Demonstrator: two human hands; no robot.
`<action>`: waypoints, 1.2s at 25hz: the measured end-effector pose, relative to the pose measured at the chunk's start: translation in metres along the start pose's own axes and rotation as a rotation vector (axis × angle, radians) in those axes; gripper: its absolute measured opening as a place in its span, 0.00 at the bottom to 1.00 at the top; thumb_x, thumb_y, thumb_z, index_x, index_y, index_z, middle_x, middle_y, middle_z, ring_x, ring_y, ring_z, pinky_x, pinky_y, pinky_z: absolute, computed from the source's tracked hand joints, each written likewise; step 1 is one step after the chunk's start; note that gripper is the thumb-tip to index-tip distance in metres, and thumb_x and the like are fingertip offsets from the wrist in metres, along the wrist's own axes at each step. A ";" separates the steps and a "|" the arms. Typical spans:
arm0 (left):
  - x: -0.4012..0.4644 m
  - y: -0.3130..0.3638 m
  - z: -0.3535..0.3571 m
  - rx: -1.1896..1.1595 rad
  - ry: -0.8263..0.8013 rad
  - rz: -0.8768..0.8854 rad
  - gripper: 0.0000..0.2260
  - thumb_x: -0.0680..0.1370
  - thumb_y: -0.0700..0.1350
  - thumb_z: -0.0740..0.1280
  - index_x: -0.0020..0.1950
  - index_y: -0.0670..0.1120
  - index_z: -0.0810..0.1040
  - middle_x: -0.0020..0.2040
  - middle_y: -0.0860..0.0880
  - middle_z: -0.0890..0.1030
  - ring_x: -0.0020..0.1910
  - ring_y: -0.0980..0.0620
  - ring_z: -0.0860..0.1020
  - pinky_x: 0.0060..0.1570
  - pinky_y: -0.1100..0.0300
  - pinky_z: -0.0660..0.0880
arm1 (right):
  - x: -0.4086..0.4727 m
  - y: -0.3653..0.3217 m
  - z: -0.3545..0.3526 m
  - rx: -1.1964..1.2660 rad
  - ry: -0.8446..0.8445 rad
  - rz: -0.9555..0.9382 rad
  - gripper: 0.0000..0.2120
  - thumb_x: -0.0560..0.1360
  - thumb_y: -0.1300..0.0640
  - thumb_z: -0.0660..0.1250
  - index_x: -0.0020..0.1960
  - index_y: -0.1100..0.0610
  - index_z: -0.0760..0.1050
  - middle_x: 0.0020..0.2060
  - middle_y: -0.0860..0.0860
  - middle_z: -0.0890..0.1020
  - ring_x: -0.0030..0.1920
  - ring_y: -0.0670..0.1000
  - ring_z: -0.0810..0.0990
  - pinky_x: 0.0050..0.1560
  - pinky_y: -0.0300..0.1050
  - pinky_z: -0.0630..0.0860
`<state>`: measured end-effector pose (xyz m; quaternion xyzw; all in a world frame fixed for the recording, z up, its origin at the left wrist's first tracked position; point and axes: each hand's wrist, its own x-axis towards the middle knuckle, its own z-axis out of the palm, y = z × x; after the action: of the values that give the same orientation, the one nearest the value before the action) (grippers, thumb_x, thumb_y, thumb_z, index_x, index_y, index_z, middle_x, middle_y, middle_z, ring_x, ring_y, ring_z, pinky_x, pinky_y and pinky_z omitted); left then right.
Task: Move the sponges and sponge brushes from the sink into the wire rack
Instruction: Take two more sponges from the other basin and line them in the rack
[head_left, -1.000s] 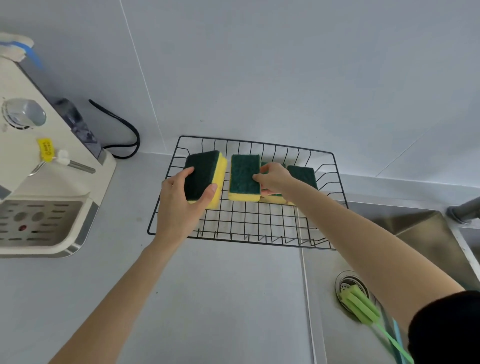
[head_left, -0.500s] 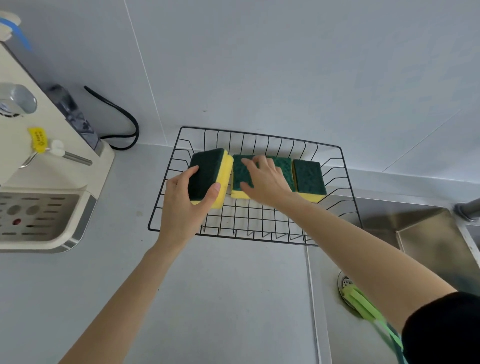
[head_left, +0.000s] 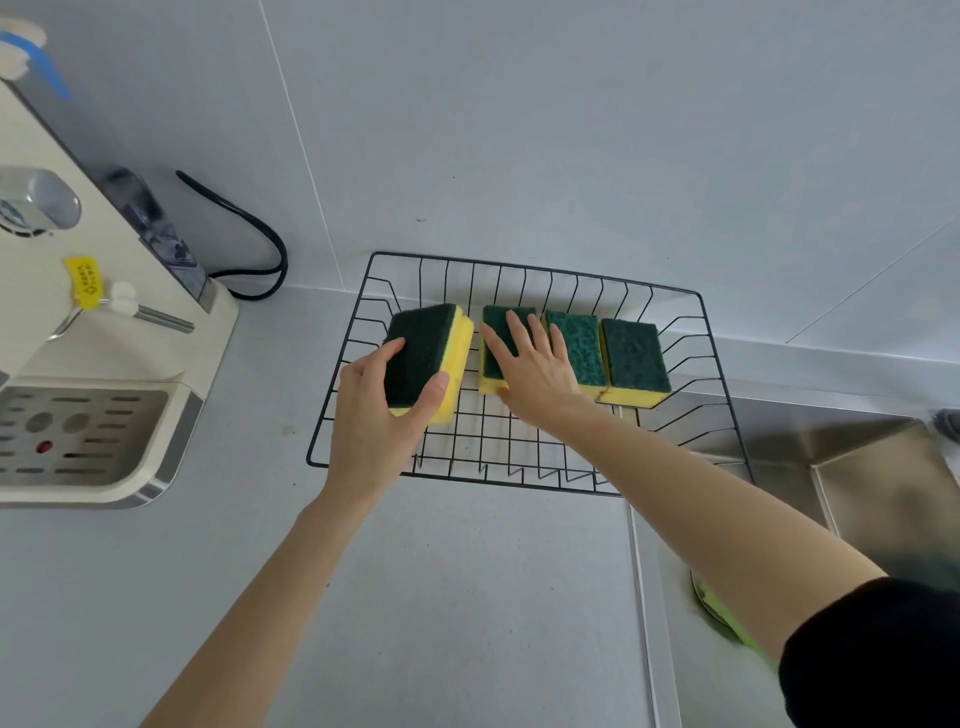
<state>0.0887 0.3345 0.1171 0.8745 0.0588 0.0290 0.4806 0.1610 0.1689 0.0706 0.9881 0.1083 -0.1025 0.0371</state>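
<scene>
A black wire rack (head_left: 691, 332) stands on the counter against the wall. Three yellow sponges with dark green scouring tops lie side by side in it: left one (head_left: 496, 322), middle one (head_left: 581, 340), right one (head_left: 635, 356). My right hand (head_left: 535, 371) rests flat with spread fingers on the left and middle sponges. My left hand (head_left: 376, 415) grips a fourth sponge (head_left: 426, 358), held tilted over the rack's left end. A light green sponge brush (head_left: 727, 621) shows in the sink (head_left: 883, 467), mostly hidden by my right arm.
A cream coffee machine (head_left: 104, 364) with a drip tray fills the left side, its black cable (head_left: 249, 228) looping along the wall. Grey counter (head_left: 467, 597) lies in front of the rack. The steel sink sits to the right of the rack.
My right hand has slid the sponges in the rack into a tight row and now lies flat on them. My left hand keeps its sponge over the rack's left end.
</scene>
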 end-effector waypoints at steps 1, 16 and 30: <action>0.001 0.000 0.001 0.000 0.000 0.000 0.24 0.75 0.50 0.65 0.69 0.48 0.64 0.66 0.44 0.67 0.56 0.57 0.65 0.39 0.77 0.63 | 0.000 0.002 -0.001 0.000 0.006 0.024 0.38 0.77 0.54 0.63 0.77 0.50 0.42 0.77 0.58 0.47 0.77 0.62 0.45 0.75 0.60 0.42; 0.034 0.003 0.031 0.448 -0.019 0.046 0.31 0.73 0.57 0.65 0.71 0.46 0.61 0.67 0.39 0.64 0.65 0.41 0.66 0.49 0.50 0.74 | -0.016 0.023 -0.001 0.146 -0.012 -0.005 0.34 0.78 0.52 0.59 0.77 0.52 0.43 0.78 0.53 0.46 0.78 0.56 0.42 0.76 0.57 0.42; 0.068 -0.009 0.070 0.578 -0.170 -0.017 0.31 0.74 0.58 0.63 0.72 0.49 0.58 0.70 0.37 0.61 0.67 0.38 0.63 0.56 0.47 0.72 | -0.014 0.031 0.008 0.207 0.009 -0.032 0.30 0.80 0.51 0.55 0.77 0.50 0.44 0.78 0.50 0.46 0.78 0.53 0.43 0.76 0.55 0.43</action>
<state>0.1632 0.2896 0.0717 0.9738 0.0312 -0.0664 0.2150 0.1529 0.1349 0.0676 0.9853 0.1131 -0.1091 -0.0674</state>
